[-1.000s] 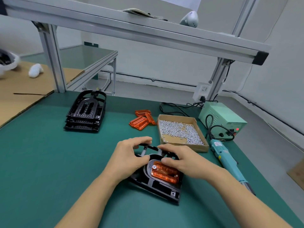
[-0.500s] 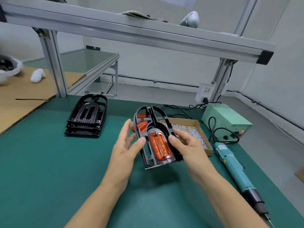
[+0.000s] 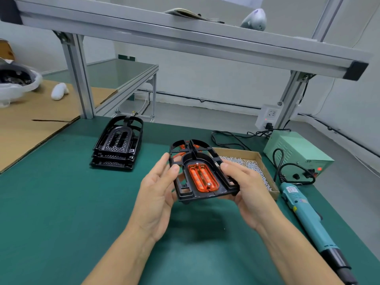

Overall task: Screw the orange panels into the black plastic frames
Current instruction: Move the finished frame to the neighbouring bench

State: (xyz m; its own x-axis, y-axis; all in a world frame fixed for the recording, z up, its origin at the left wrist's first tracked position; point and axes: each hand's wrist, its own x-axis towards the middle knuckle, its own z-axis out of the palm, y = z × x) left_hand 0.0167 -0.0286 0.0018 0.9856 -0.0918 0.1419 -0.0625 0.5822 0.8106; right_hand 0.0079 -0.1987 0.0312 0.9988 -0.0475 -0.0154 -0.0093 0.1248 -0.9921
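Black frame (image 3: 213,159) held aloft between both hands.

The letters "ED" can be read on the pale green metal power box (image 3: 296,153); the label on the blue-green plastic electric screwdriver (image 3: 302,212) is too blurred to be read.

The green mat (image 3: 61,212) lies bare in front of and to the left of both hands, giving open passage there. Far left, a stack of black frames (image 3: 117,147) blocks the back of the mat. On the right the way is crowded: a cardboard box of screws (image 3: 254,171) sits just behind the right hand (image 3: 249,194), an electric screwdriver (image 3: 308,219) lies along the edge, and its power box (image 3: 296,153) with looping cables stands behind. An aluminium shelf (image 3: 185,36) caps the room overhead.
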